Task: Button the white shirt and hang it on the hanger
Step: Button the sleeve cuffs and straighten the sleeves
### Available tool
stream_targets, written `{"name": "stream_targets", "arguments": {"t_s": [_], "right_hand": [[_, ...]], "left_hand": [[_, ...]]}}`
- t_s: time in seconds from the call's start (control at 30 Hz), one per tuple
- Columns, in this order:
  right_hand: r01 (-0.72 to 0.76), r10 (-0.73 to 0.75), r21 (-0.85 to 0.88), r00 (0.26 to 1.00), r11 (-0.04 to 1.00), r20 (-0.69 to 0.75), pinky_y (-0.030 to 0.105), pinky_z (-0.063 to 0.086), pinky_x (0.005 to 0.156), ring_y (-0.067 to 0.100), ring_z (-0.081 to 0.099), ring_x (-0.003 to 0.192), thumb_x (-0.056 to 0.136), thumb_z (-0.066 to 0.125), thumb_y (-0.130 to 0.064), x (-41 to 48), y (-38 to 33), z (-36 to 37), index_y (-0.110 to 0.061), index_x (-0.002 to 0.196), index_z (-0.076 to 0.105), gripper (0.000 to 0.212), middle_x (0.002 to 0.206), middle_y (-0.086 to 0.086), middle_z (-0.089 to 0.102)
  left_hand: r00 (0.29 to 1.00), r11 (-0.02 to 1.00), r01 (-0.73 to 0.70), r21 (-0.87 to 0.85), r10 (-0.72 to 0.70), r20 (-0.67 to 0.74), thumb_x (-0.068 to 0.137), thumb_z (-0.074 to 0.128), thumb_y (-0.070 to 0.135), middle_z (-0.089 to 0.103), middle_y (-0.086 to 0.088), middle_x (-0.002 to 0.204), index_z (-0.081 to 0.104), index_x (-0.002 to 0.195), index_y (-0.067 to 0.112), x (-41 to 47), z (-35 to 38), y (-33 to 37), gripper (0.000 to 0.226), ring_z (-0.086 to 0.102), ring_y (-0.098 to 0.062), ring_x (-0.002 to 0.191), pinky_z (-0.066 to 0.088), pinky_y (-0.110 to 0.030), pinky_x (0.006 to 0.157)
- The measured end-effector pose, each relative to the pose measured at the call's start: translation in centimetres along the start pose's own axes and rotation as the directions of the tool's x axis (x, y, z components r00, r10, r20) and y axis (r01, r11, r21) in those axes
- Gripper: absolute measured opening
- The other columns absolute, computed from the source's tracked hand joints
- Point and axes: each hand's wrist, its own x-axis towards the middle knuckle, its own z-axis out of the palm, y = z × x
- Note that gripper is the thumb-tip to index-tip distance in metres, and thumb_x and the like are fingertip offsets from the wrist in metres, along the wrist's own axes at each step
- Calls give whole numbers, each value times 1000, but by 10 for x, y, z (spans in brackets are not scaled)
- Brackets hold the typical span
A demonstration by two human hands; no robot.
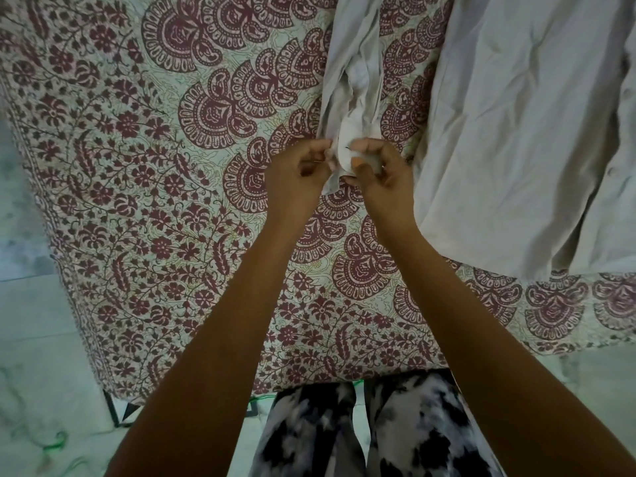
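Observation:
The white shirt (523, 125) lies spread on the bed at the upper right, its body wrinkled and one sleeve (354, 63) stretched down toward me. My left hand (299, 173) pinches one edge of the sleeve's cuff (344, 149). My right hand (382, 173) pinches the other edge, thumb and fingers curled over the cloth. The two hands are close together, with the cuff between them. A small dark mark shows on the cuff; whether it is a button or a hole I cannot tell. No hanger is in view.
A bedspread (144, 187) with a maroon floral and paisley print covers the bed. Its near edge runs just in front of my patterned trousers (361, 428). Pale marble floor (31, 373) lies to the left, with a bit of green thread (55, 442) on it.

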Motion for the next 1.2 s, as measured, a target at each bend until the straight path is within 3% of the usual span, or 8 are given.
{"name": "stream_targets", "arguments": {"t_s": [0.17,0.33,0.5,0.87,1.0,1.07,1.13,1.2], "right_hand": [[171,-149,-314,984,934,93,12,48,75,19,57,105,76,66,-15,-1,12,-6,-6,113,56,40,114,7,58],[95,-129,-343,989,934,-77,13,49,66,8,62,78,81,66,-15,0,4,-8,-7,97,67,18,91,3,68],[-177,172,-26,977,984,-126,28,40,63,15,48,64,82,64,-22,2,-10,-7,-14,69,61,15,66,7,55],[-460,497,449,867,766,40,19,45,66,7,54,69,90,55,-16,-1,-25,-10,-18,84,61,9,80,-3,60],[-441,523,513,852,736,-18,22,45,73,6,56,74,90,56,-17,-1,-22,-9,-15,90,63,8,82,-5,62],[-284,405,423,885,860,-231,25,45,85,2,59,85,88,59,-16,-2,-20,-9,-6,105,62,20,91,-8,62],[-3,18,37,916,999,-402,15,41,88,-9,52,93,88,59,-17,-2,-20,-15,2,104,61,25,99,-17,53],[177,-247,-253,927,951,-283,9,40,77,-1,52,91,90,54,-18,-5,-17,-18,-3,90,63,18,95,-11,54]], "left_hand": [[999,1000,-13,-12,13,-40,78,70,7,66,3,85,65,97,9,-3,0,1,20,65,-10,81,55,-26,73],[996,993,-80,86,83,-36,78,69,5,62,13,77,65,91,7,-2,2,3,14,61,-4,71,52,-16,65],[990,977,-116,179,128,-59,78,68,5,61,10,74,65,87,7,-1,9,7,10,57,2,66,49,-12,62],[933,820,-277,502,355,-65,78,62,10,64,-4,78,61,80,11,0,26,18,3,58,-19,66,50,-40,58],[942,870,-268,413,326,-77,76,63,9,67,-3,77,65,81,12,3,27,22,6,60,-14,63,53,-36,61],[950,893,-251,374,301,-82,75,63,4,68,-2,76,67,81,10,2,27,23,9,58,-8,61,53,-29,61],[959,918,-238,318,273,-71,77,64,4,69,1,77,68,83,9,1,27,24,9,55,-1,61,51,-20,62],[969,945,-226,237,244,-50,79,66,7,65,9,77,67,84,9,-1,28,25,6,56,3,62,49,-14,63]]}}
